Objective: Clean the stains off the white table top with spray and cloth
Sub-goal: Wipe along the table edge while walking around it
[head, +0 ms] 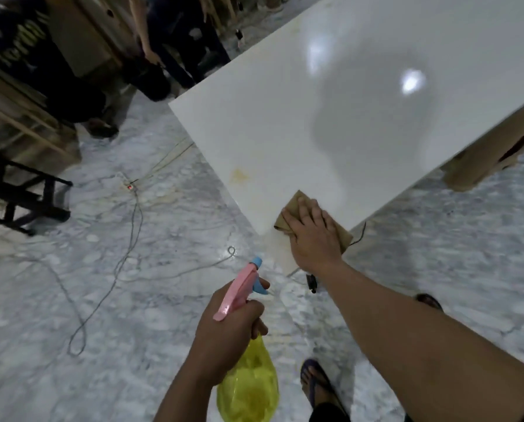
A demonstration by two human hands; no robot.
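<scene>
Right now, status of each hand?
Left hand: closed around the yellow spray bottle with pink trigger head.
Right hand: open, pressed flat on the brown cloth at the white table top's corner.

grey marbled floor strewn with cables; black stool left, wooden furniture behind.

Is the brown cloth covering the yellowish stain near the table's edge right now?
No, the brown cloth under the right hand sits at the white table top's corner, apart from the uncovered yellowish stain.
</scene>
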